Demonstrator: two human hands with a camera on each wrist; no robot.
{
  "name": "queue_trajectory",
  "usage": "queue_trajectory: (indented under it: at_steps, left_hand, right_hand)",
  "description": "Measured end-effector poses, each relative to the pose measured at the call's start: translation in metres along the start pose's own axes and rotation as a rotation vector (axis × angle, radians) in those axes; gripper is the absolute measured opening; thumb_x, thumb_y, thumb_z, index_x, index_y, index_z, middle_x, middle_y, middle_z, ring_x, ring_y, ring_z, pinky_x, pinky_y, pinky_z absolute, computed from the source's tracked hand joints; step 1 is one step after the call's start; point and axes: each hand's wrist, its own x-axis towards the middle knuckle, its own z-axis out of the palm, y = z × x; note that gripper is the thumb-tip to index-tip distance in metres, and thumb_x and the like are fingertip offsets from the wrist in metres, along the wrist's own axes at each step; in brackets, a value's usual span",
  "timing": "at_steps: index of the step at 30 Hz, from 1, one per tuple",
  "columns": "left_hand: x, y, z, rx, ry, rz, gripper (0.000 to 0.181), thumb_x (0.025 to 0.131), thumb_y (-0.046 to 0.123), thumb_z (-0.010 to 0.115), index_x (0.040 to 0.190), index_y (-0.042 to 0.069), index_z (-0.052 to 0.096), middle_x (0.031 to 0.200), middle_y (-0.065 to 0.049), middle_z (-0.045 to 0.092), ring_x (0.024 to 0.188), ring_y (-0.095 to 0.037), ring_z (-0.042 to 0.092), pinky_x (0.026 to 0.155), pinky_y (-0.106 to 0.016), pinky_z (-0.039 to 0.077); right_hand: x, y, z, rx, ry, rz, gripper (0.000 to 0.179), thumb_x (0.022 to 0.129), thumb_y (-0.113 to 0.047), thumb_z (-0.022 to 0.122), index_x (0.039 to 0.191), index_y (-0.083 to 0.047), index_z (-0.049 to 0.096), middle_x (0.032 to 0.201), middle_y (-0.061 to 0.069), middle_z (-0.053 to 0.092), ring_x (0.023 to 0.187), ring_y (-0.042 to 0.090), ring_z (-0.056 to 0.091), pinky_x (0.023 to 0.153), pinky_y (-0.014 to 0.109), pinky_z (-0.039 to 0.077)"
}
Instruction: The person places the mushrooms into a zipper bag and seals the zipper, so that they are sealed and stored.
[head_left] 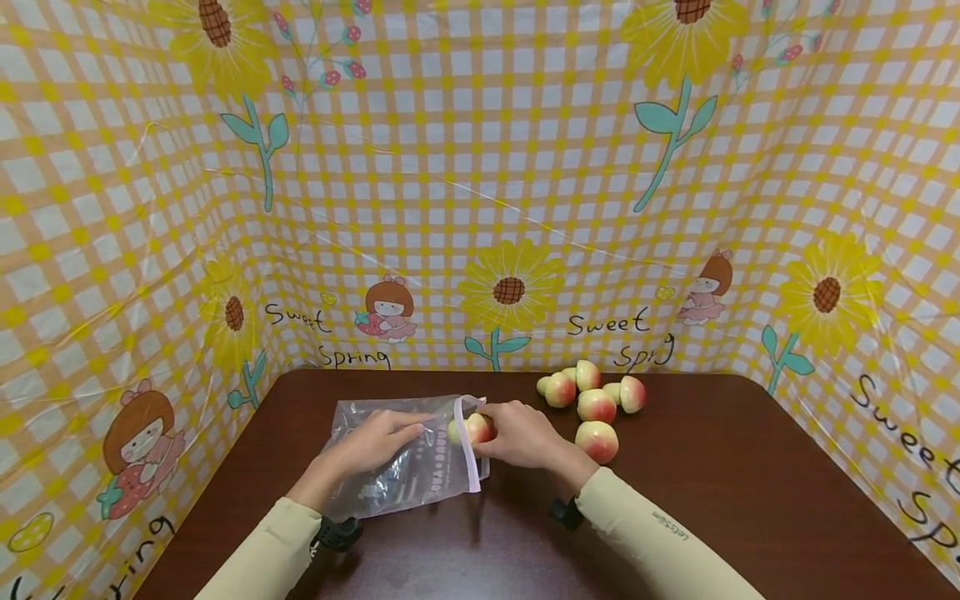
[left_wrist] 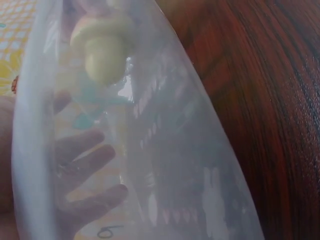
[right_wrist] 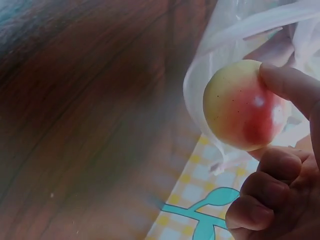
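The right grip (head_left: 519, 433) pinches a mushroom (right_wrist: 242, 107); the left grip (head_left: 381, 437) has straight fingers. The floppy bag (head_left: 401, 492) might sag and snag the mushroom.

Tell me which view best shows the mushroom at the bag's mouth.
The right wrist view: the mushroom is large and clear there, though only its red and yellow cap shows. The left wrist view shows its stem and cap underside hazily through the bag; the head view shows it small, partly behind the bag.

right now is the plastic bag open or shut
Open: a red-and-yellow mushroom is partway into the plastic bag.
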Motion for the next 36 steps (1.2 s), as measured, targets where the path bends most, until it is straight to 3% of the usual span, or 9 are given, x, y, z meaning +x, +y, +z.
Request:
queue_trajectory:
  at_steps: [7,11,14,16,19,25,29,33,36]
  left_hand:
    - [-0.002,0.005,0.000,-0.026,0.007,-0.004,0.036,0.106,0.029,0.052,0.140,0.019,0.062,0.141,-0.004,0.061,0.114,-0.015,0.059,0.103,-0.046,0.049]
    - [-0.004,0.001,-0.001,-0.021,0.004,0.001,0.037,0.107,0.031,0.051,0.141,0.021,0.061,0.140,-0.001,0.062,0.100,-0.013,0.059,0.094,-0.039,0.049]
    - [-0.003,-0.001,-0.001,-0.023,0.001,0.010,0.037,0.107,0.034,0.050,0.141,0.022,0.061,0.140,0.001,0.061,0.099,-0.013,0.059,0.090,-0.038,0.047]
    - [-0.003,-0.001,-0.002,-0.033,0.003,0.018,0.037,0.107,0.034,0.050,0.140,0.022,0.061,0.141,0.000,0.061,0.108,-0.016,0.062,0.096,-0.041,0.049]
    - [-0.002,0.000,-0.003,-0.044,0.010,0.022,0.037,0.107,0.032,0.051,0.140,0.021,0.062,0.142,-0.001,0.060,0.129,-0.019,0.056,0.109,-0.048,0.046]
    - [-0.002,0.000,-0.005,-0.063,0.009,0.014,0.038,0.107,0.033,0.050,0.141,0.020,0.061,0.143,-0.001,0.060,0.136,-0.024,0.052,0.112,-0.049,0.043]
    - [-0.003,0.000,-0.005,-0.071,0.008,0.018,0.038,0.107,0.031,0.050,0.141,0.018,0.061,0.142,-0.002,0.060,0.135,-0.025,0.053,0.112,-0.050,0.043]
    - [-0.004,0.000,-0.006,-0.084,0.007,0.015,0.037,0.107,0.028,0.051,0.141,0.017,0.061,0.142,-0.001,0.060,0.135,-0.024,0.052,0.112,-0.050,0.042]
    - [-0.004,0.000,-0.007,-0.085,0.013,0.010,0.037,0.107,0.028,0.052,0.140,0.017,0.062,0.142,0.000,0.060,0.135,-0.022,0.052,0.112,-0.049,0.042]
  right_hand:
    - [0.009,0.000,0.009,0.031,-0.081,-0.068,0.044,0.081,-0.040,0.080,0.118,-0.019,0.071,0.077,-0.008,0.064,0.068,0.009,0.054,0.055,0.027,0.045]
    - [0.015,-0.003,0.015,0.002,-0.097,-0.080,0.027,0.081,-0.037,0.079,0.101,-0.022,0.070,0.068,-0.011,0.056,0.064,0.009,0.052,0.052,0.027,0.042]
    - [0.018,-0.004,0.017,-0.001,-0.104,-0.086,0.018,0.082,-0.036,0.078,0.085,-0.023,0.065,0.063,-0.012,0.051,0.061,0.009,0.051,0.051,0.028,0.041]
    - [0.021,-0.004,0.018,0.009,-0.111,-0.091,0.017,0.082,-0.036,0.078,0.083,-0.025,0.065,0.065,-0.013,0.053,0.063,0.008,0.052,0.052,0.028,0.043]
    - [0.025,-0.004,0.021,0.045,-0.135,-0.095,0.017,0.082,-0.039,0.079,0.084,-0.029,0.066,0.071,-0.016,0.060,0.067,0.007,0.056,0.056,0.028,0.047]
    - [0.031,-0.003,0.027,0.090,-0.161,-0.097,0.022,0.081,-0.045,0.081,0.080,-0.031,0.065,0.073,-0.018,0.061,0.069,0.006,0.057,0.061,0.027,0.049]
    - [0.029,-0.002,0.026,0.092,-0.164,-0.109,0.027,0.081,-0.047,0.082,0.095,-0.027,0.071,0.075,-0.013,0.063,0.068,0.008,0.055,0.061,0.028,0.048]
    - [0.024,0.000,0.024,0.071,-0.166,-0.084,0.050,0.080,-0.046,0.083,0.122,-0.022,0.071,0.084,-0.007,0.068,0.069,0.010,0.054,0.060,0.028,0.047]
    - [0.022,0.001,0.024,0.052,-0.155,-0.073,0.053,0.081,-0.041,0.082,0.128,-0.021,0.069,0.079,-0.004,0.065,0.066,0.010,0.051,0.055,0.027,0.043]
